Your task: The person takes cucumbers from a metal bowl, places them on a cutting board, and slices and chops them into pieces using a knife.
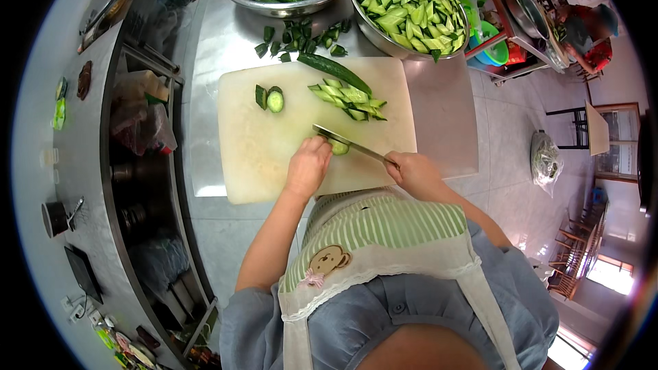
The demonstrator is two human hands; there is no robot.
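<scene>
My right hand (414,172) grips the handle of a kitchen knife (357,148), whose blade lies at a slant over the white cutting board (267,164). My left hand (308,164) is curled at the blade's far end, its fingertips against a piece of cucumber partly hidden by hand and blade. Cucumber slices (339,148) lie under and beside the blade. Further up the board are a pile of diamond-shaped cucumber pieces (352,97), a whole cucumber (334,71) behind it, and two short cucumber chunks (275,99) at the left.
Cut cucumber ends (298,36) lie on the steel table (442,123) behind the board. Beyond stand a steel bowl of whole cucumbers (288,9) and one heaped with cut cucumber (360,31). A steel counter with shelves (97,128) runs along the left. Another person (591,36) is at upper right.
</scene>
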